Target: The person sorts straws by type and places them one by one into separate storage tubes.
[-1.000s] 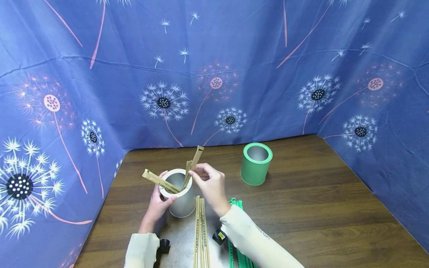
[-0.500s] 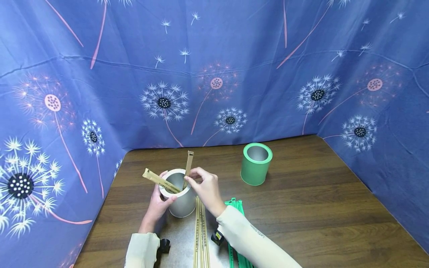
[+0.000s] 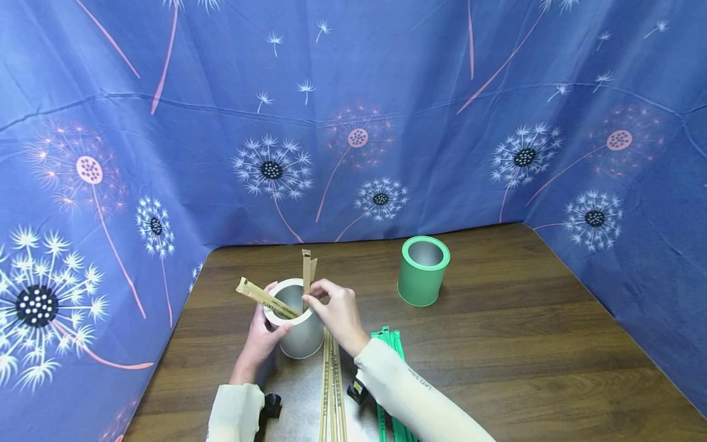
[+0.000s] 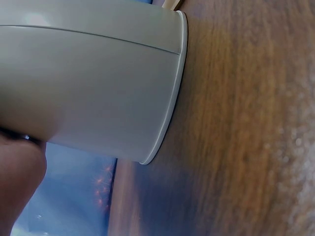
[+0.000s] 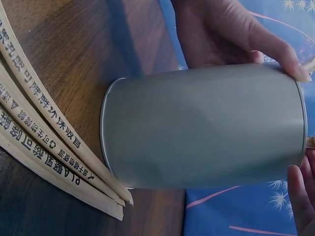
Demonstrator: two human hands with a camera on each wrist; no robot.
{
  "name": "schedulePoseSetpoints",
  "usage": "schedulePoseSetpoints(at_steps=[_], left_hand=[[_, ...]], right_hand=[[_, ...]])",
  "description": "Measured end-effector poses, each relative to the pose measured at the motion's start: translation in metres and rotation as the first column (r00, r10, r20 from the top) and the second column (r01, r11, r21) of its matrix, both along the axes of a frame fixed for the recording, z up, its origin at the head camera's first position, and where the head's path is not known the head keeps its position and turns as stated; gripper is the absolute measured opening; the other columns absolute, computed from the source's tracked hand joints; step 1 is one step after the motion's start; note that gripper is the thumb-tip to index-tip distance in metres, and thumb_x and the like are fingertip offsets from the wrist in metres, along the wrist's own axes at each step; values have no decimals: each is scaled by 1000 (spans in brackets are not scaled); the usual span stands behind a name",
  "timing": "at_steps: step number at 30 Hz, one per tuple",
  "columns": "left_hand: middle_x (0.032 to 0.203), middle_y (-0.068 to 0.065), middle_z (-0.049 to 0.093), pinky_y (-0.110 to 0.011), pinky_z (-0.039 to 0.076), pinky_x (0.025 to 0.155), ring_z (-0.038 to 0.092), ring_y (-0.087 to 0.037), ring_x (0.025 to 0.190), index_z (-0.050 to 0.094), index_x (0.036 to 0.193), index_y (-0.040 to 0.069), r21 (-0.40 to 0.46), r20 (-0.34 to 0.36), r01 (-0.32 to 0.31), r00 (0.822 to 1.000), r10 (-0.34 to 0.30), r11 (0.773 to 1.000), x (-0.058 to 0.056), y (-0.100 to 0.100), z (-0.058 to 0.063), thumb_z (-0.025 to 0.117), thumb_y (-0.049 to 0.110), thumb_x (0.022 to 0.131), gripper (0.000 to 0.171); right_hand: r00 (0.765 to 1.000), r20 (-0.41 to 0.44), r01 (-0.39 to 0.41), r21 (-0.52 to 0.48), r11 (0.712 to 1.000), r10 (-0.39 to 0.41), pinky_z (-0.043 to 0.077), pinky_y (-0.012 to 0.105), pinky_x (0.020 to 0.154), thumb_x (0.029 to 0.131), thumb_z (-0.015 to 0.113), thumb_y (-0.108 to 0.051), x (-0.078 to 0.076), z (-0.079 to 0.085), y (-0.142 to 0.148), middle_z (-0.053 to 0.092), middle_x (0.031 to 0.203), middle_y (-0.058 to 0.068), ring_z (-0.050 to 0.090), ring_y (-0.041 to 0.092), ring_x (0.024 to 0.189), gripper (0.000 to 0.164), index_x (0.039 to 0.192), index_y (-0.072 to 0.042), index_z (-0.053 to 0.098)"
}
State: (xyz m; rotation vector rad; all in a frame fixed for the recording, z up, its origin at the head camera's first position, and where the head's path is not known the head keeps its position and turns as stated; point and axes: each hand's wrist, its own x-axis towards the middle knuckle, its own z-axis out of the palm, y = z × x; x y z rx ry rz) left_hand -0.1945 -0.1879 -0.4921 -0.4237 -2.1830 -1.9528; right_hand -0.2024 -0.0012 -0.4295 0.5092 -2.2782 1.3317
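The thumb and forefinger of the right hand pinch an upright tan packet at the right side of the can's mouth, its lower end inside; a second tan tip shows just to its right. The left hand grasps the grey can from the left, thumb on the near part of the white rim and fingers round the far left. Another tan packet leans out over the left of the rim, dark print along it. The can is on the left half of the wooden table.

Just near and right of the can lie more tan packets, printed with dark characters; whether their far ends touch its base I cannot tell. Right of these, partly under the right sleeve, lie green packets. Farther right and far back stands a green can, and behind the table hangs a blue dandelion-patterned cloth
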Motion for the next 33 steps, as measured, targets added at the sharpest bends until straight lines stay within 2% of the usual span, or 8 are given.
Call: schedulePoseSetpoints(at_steps=[13,19,24,33], left_hand=[[139,-18,39,-12,43,89,51,1,110,21,150,5,2,3,10,1000,-10,1000,-1,0,-1,67,-5,75,88],[139,-14,40,-11,42,91,49,2,112,21,150,4,9,-11,13,1000,-13,1000,-1,0,-2,67,-5,75,88],[140,-11,40,-11,43,93,51,-2,117,21,149,3,34,-26,23,999,-23,999,-1,1,-3,66,-5,75,87],[144,-24,35,-11,43,93,51,1,116,20,149,1,52,-29,36,999,-35,998,-2,1,-2,65,-7,75,87]], right_hand=[[998,-57,18,82,997,-13,47,18,61,78,79,-18,-6,0,0,75,81,-3,70,9,74,14,88,-13,71],[1000,-22,10,87,996,-8,47,16,61,79,78,-18,-7,2,0,75,84,-4,70,9,76,14,91,-15,72],[1000,-10,-11,87,996,12,47,15,62,79,78,-16,-8,1,0,75,85,-4,70,9,77,14,92,-15,72],[998,4,-57,50,997,57,55,19,67,81,76,-12,-8,-2,1,76,93,1,71,13,83,17,97,-11,71]])
